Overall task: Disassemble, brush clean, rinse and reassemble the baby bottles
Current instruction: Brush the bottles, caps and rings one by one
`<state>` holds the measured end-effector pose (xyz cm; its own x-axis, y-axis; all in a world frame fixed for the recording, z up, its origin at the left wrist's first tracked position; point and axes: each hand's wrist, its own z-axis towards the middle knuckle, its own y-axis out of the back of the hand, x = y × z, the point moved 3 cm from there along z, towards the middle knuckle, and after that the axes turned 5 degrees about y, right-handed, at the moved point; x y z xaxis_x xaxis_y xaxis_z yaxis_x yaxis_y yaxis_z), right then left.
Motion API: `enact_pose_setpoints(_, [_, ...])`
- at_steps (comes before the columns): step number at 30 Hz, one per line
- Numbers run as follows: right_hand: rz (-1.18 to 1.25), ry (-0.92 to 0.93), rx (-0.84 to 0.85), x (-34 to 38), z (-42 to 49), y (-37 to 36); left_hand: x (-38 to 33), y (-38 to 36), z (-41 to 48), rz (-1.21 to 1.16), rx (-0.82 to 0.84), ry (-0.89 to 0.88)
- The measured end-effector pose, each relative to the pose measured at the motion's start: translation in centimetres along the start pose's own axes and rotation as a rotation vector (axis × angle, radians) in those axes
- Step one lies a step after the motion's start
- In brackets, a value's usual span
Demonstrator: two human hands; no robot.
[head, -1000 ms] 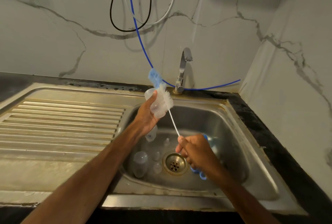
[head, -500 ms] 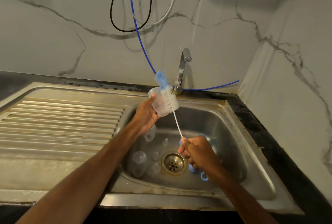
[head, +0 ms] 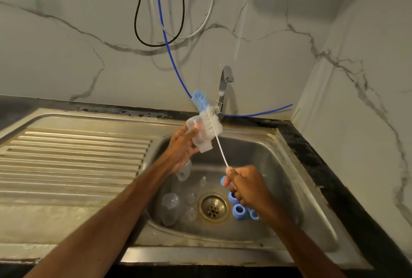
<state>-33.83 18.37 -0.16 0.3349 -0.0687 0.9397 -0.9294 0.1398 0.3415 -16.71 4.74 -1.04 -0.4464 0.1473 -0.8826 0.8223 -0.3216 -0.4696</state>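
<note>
My left hand (head: 181, 147) grips a clear plastic bottle body (head: 196, 131) above the sink's back left corner. A bottle brush (head: 209, 124) with white bristles and a blue tip lies against the bottle's outer side. My right hand (head: 242, 183) holds the brush's thin white handle over the basin. On the sink floor lie a clear bottle (head: 170, 208), several clear teats (head: 191, 213) and blue screw rings (head: 238, 211).
The steel sink (head: 289, 188) has a drain (head: 213, 207) in the middle and a ribbed draining board (head: 73, 157) on its left. A tap (head: 225, 86) stands at the back, with a blue hose (head: 171, 59) and hanging cables on the marble wall.
The brush and the held bottle have shifted slightly right and up toward the tap. My right hand has followed to the right above the blue rings.
</note>
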Motion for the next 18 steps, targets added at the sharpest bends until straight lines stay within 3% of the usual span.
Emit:
enact_pose_setpoints(3, [-0.018, 0.048, -0.023, 1.6, 1.2, -0.1, 0.0, -0.9, -0.1, -0.121, 0.057, 0.017])
enact_pose_setpoints(7, [0.000, 0.026, 0.023, 0.3, 0.0, -0.9, -0.3, 0.1, -0.1, -0.293, -0.037, 0.052])
enact_pose_setpoints(10, [-0.009, -0.012, 0.066, -1.0, -1.3, -0.9, -0.4, 1.2, 0.2, -0.342, -0.092, 0.080])
enact_pose_setpoints(18, [-0.026, 0.028, -0.007, 0.6, 1.2, -0.4, -0.2, 1.1, 0.4, -0.333, -0.130, 0.109])
